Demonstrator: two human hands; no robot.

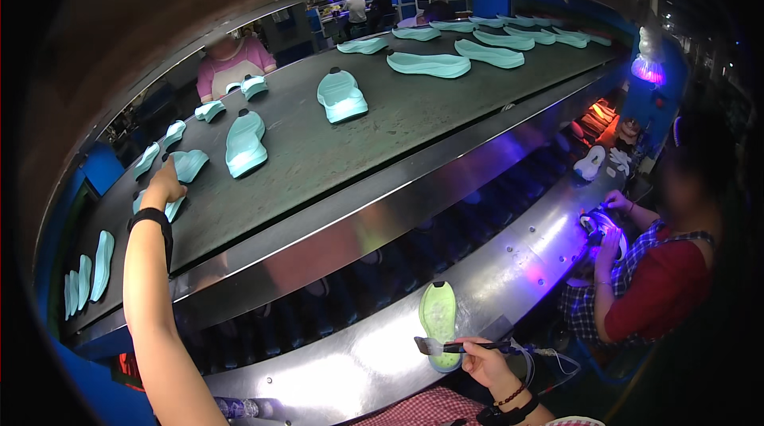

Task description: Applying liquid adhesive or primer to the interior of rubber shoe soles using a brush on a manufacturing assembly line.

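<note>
My left hand [165, 185] reaches far out over the dark belt at the left, index finger stretched out and thumb apart. It is at the near end of a pale teal shoe sole [191, 164]; I cannot tell whether it touches it. Another teal sole [173, 208] lies partly hidden under the hand and wrist. My right hand [482, 362] is closed round the dark handle of a flat brush [430, 346]. The brush crosses over a yellow-green shoe sole [438, 308] on the metal ledge [350, 370]. This sole has a dark patch at its far end.
Several more teal soles [247, 145] lie spread along the belt [310, 163]. At the right, a co-worker in a red top [660, 299] handles a shoe [593, 224] under violet light. Across the belt is a person in pink [236, 64]. A glowing orange heater [598, 118] stands beyond.
</note>
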